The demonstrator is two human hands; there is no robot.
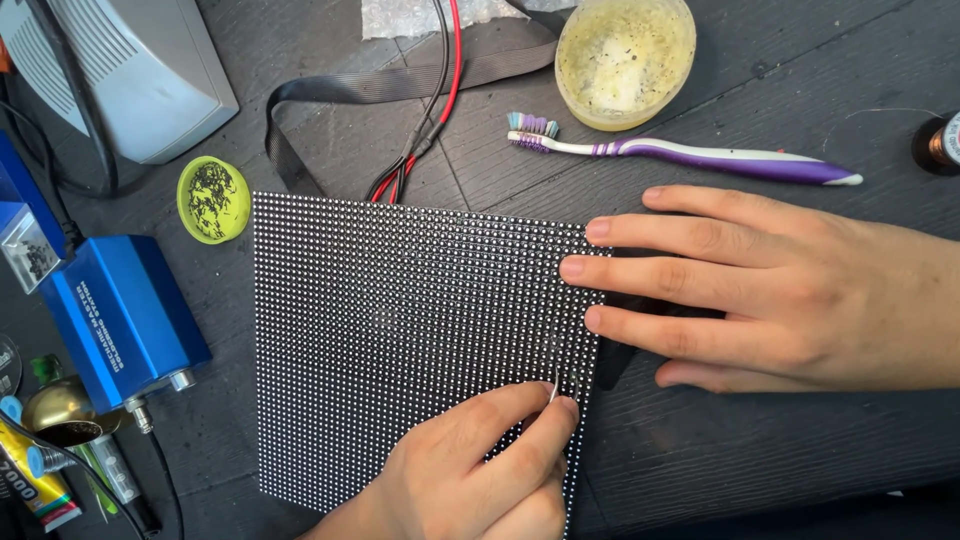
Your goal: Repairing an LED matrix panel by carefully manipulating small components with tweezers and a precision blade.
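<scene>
Pinching fine tweezers [556,385] at the panel [400,340] in mid-frame on the tabletop [760,440], the left hand [470,480] probes a dot while the right hand [790,295], fingers spread flat, steadies its edge; precise placement seems needed.

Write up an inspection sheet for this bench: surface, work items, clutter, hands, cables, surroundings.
Surface: dark wood-grain table, scuffed.
Work items: black dotted panel lying flat; a thin metal tool meets it near its right edge.
Clutter: purple toothbrush, yellowish tub with specks, green cap of small dark bits, glue tube, dark bottle at the right edge.
Hands: left hand pinches the thin metal tool with its fingers; right hand lies flat, open, fingertips on the panel's right edge.
Cables: red and black wires and a flat black strap run behind the panel.
Surroundings: blue box and grey device at left.
</scene>
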